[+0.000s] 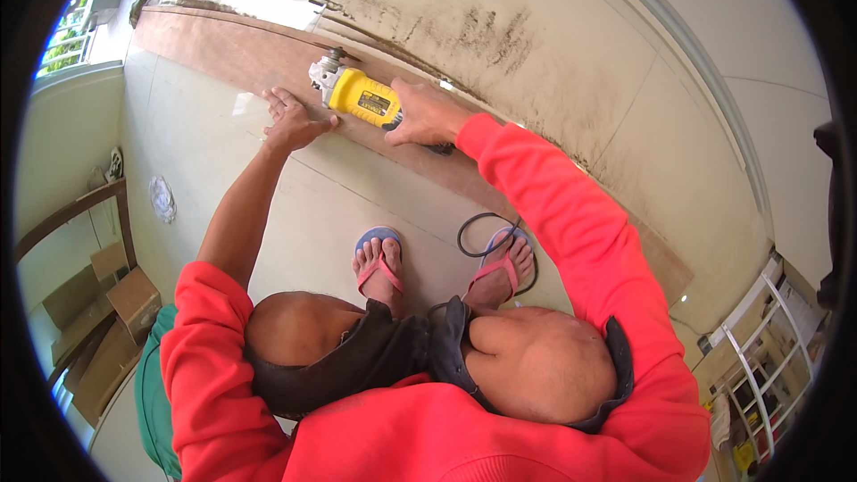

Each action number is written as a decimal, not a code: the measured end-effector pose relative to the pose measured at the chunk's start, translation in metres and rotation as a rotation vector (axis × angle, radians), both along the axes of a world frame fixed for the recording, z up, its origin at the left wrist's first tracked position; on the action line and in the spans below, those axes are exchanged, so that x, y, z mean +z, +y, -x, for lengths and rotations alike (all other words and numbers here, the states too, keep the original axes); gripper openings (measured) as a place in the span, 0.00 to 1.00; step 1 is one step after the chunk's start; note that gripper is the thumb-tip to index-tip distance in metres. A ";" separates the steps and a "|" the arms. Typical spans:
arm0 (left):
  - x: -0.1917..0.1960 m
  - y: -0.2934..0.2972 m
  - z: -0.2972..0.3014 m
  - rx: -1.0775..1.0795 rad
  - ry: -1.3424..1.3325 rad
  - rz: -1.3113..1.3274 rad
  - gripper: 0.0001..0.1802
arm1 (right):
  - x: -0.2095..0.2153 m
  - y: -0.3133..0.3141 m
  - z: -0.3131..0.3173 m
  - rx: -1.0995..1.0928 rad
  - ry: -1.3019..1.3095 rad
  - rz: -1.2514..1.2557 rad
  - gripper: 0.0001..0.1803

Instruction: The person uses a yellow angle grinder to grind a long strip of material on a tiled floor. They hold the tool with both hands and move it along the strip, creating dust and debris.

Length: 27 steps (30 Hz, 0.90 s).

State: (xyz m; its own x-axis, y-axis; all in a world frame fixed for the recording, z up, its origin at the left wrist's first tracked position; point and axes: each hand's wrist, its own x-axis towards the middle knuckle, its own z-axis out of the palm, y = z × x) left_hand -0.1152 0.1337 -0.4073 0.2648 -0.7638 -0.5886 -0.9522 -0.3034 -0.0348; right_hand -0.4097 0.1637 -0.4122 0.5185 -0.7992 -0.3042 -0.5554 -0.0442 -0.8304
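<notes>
My right hand [430, 112] is closed round the rear body of a yellow angle grinder [364, 96]. The grinder lies over a long reddish-brown wooden board [201, 43], its grey metal head pointing left and its dark disc partly hidden at the board's far edge. Just left of the grinder, my left hand [298, 121] rests on the board's near edge. Its fingers are stretched out and apart, with the thumb close to the grinder's head. A black cord [461, 234] loops on the floor by my right foot.
Dark dust [473, 40] is smeared over the pale tiles beyond the board. My sandalled feet [379, 268] stand on the near side. A white metal rack [759, 366] stands at the lower right, with cardboard boxes [134, 299] at the left. A crumpled whitish item [162, 199] lies on the left floor.
</notes>
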 end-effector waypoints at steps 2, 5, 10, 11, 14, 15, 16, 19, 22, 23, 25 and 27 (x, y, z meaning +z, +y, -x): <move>-0.001 0.000 -0.001 0.001 0.000 0.000 0.87 | 0.000 0.001 0.001 -0.001 0.003 0.012 0.38; -0.002 0.000 -0.002 0.002 0.003 0.004 0.88 | 0.001 0.003 0.003 0.001 0.018 0.006 0.38; -0.004 0.000 -0.003 -0.005 0.002 0.012 0.88 | 0.001 0.004 0.005 -0.002 0.038 -0.024 0.38; -0.005 0.000 -0.004 -0.009 -0.004 0.013 0.88 | 0.001 0.005 0.005 -0.004 0.032 -0.017 0.38; -0.006 0.000 -0.004 -0.017 -0.011 0.016 0.88 | 0.000 0.005 0.005 -0.005 0.033 -0.012 0.38; -0.006 0.001 -0.004 -0.016 -0.008 0.018 0.88 | 0.000 0.004 0.005 -0.002 0.034 -0.013 0.38; -0.006 0.001 -0.004 -0.015 -0.005 0.020 0.88 | -0.001 0.004 0.005 0.004 0.046 -0.019 0.38; -0.005 0.001 -0.004 -0.009 -0.004 0.015 0.88 | 0.000 0.005 0.007 0.006 0.030 -0.030 0.38; -0.006 0.001 -0.004 -0.019 -0.010 0.015 0.88 | 0.002 0.005 0.007 0.006 0.036 -0.053 0.38; -0.006 0.001 -0.005 -0.019 -0.012 0.013 0.88 | 0.002 0.005 0.008 0.004 0.027 -0.047 0.38; -0.006 0.001 -0.005 -0.019 -0.015 0.011 0.88 | 0.003 0.005 0.008 0.004 0.033 -0.049 0.37; -0.007 0.001 -0.007 -0.019 -0.006 0.016 0.88 | 0.004 0.005 0.009 0.005 0.028 -0.033 0.37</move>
